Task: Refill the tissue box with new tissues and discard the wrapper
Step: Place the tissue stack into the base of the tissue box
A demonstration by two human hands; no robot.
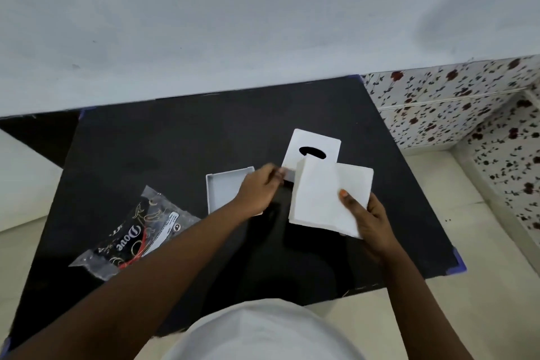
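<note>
Holding the stack of new tissues [331, 194] above the black surface [163, 143], the right hand [372, 225] has its thumb pressed on top near the stack's lower edge and its fingers curled underneath, so the grip sits at one corner only. The stack is loose sheets, tilted, with nothing binding it; a judgement from that grip is that the far sheets could fan out or slide off toward the surface if the hand tips further or moves fast.

Just behind the stack stands the white tissue box [314, 145], its oval slot facing up and toward the camera. The left hand [258, 193] reaches to the box's near lower corner, fingers partly closed there; motion blur hides whether it actually grips the box or only touches it. If the box is light and unsteadied, pushing tissues in could shove it away or topple it.

To the left lies a shallow white tray-like piece [217, 188], probably the box's base, partly under the left wrist, where the forearm could knock it.

Farther left, the empty printed wrapper [131, 238] lies on the surface, not yet discarded and easily brushed off.
</note>
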